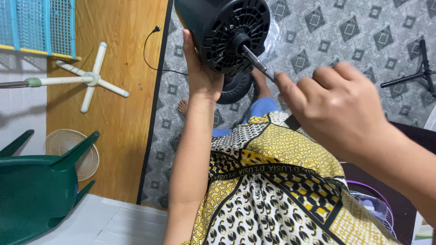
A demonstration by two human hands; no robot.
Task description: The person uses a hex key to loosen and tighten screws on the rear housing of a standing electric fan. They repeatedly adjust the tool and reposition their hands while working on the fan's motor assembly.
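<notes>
While your left hand (200,68) cups the heavy black fan motor (222,31), your right hand (336,109) pinches its thin, slippery metal rod (256,61); hold the hard body.

Even bright indoor light, soft shadows; right hand (338,106) motion-blurred.
</notes>
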